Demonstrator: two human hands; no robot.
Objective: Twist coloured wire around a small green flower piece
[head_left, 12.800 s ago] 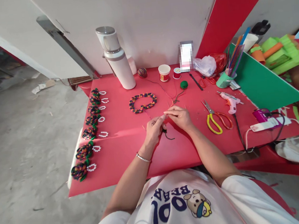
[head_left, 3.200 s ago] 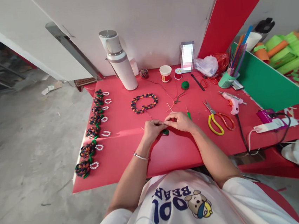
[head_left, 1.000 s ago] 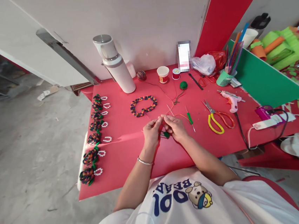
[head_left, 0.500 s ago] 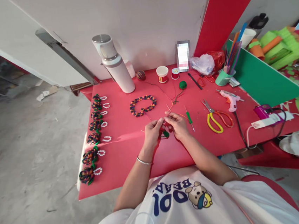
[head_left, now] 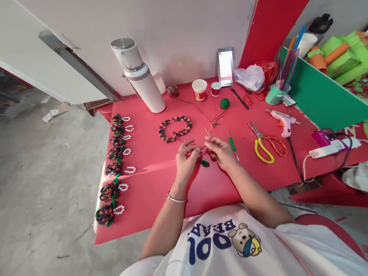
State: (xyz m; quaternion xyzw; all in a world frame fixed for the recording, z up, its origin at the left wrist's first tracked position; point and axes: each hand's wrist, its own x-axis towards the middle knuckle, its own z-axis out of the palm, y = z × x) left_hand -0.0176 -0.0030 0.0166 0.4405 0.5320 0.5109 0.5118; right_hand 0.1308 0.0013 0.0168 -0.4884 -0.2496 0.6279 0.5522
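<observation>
My left hand [head_left: 184,158] and my right hand [head_left: 219,150] meet over the middle of the red table [head_left: 163,192]. Both pinch a thin stick with orange thread between their fingertips. A small green leaf piece [head_left: 204,163] hangs just below the hands. A green-handled crochet hook [head_left: 231,142] lies right beside my right hand. A multicoloured braided loop [head_left: 174,127] rests on the table beyond my left hand. A green yarn ball [head_left: 224,103] sits farther back, its strand running toward the hands.
Several woven flowers with pearl loops [head_left: 110,169] line the left edge. A white flask [head_left: 138,76], paper cup [head_left: 199,89], thread spool [head_left: 215,89], yellow-and-orange scissors [head_left: 264,143], glue gun [head_left: 283,122], power strip [head_left: 326,150] and green board [head_left: 323,98] stand around. Another person's arm shows at the far right.
The hands have stayed together at the table's middle, shifting slightly. The crochet hook, absent 12.8 s ago, lies beside my right hand. The left fingers have spread a little.
</observation>
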